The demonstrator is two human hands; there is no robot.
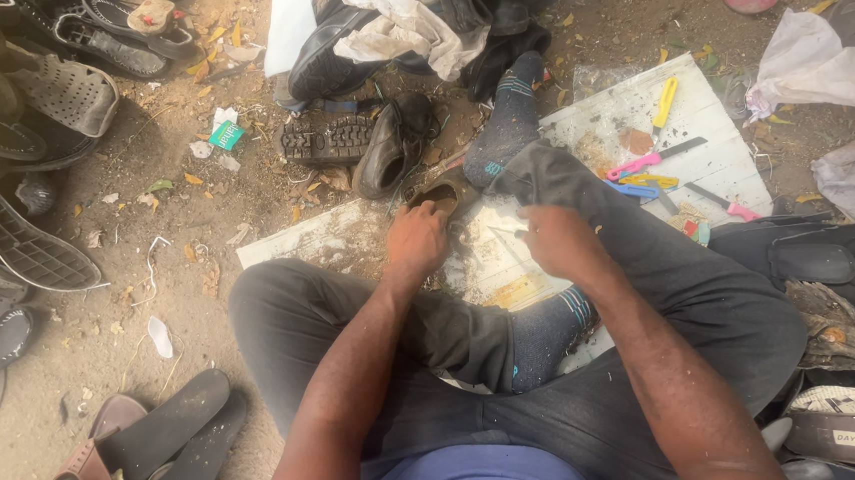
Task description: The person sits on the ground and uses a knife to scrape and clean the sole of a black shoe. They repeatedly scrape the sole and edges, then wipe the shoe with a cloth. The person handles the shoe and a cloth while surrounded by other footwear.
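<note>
Head view looks down on a person seated cross-legged on dusty ground. Their left hand (418,237) is closed over the back of a brown shoe (439,193), pinning it on a worn white board (702,114) just in front of their socked feet. Their right hand (560,241) is curled into a fist around a thin tool (504,232), whose tip sticks out toward the shoe; I cannot tell what kind of tool it is. Pink and yellow handled knives (643,165) lie further up the board. A black shoe (391,147) sits just beyond, and sandals (47,93) crowd the left edge.
</note>
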